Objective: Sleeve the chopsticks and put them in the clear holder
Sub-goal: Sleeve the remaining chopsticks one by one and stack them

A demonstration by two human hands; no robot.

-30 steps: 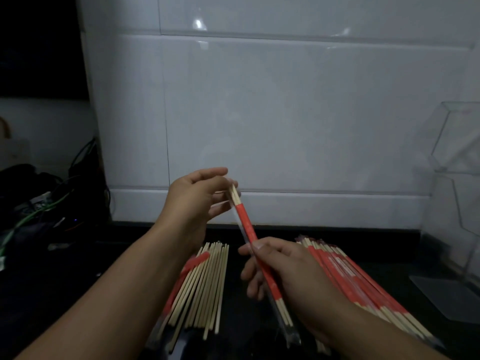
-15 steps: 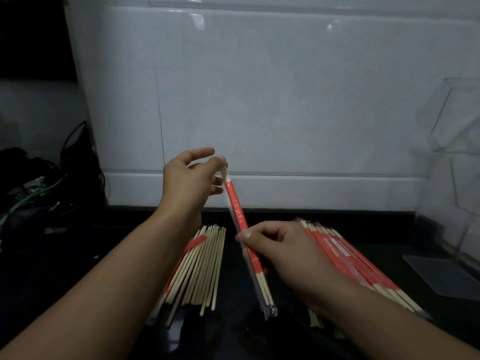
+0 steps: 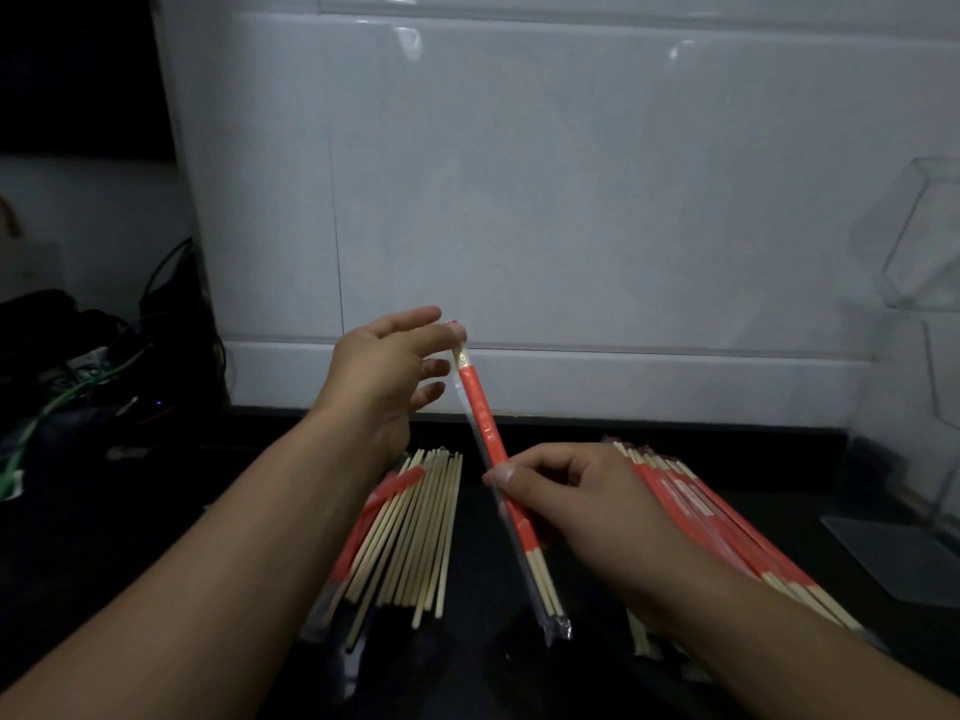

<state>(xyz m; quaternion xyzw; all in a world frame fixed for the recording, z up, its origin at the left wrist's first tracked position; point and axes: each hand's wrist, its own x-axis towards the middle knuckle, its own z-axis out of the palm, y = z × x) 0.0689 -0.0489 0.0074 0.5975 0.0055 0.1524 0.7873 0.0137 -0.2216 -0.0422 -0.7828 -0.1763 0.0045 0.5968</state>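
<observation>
My right hand [image 3: 571,504] pinches a pair of chopsticks [image 3: 480,418] at its middle; the pair has a red band and sits in a clear plastic sleeve, tilted with its top end away from me. My left hand [image 3: 387,374] is at that top end with fingers spread, its index fingertip touching the tip. Below the left hand, bare wooden chopsticks [image 3: 423,527] lie in a pile on the dark counter. A stack of red-banded sleeved pairs [image 3: 693,506] lies under my right wrist. The clear holder [image 3: 924,241] stands at the far right.
A white tiled wall [image 3: 571,200] rises just behind the counter. Dark cables and clutter [image 3: 78,376] fill the left side. A red sleeve piece [image 3: 387,491] lies across the bare pile. The holder's clear base plate [image 3: 898,556] rests on the counter at right.
My left hand's fingers have loosened and spread at the top end of the pair. My right hand keeps its pinch at the middle. The pair stays tilted.
</observation>
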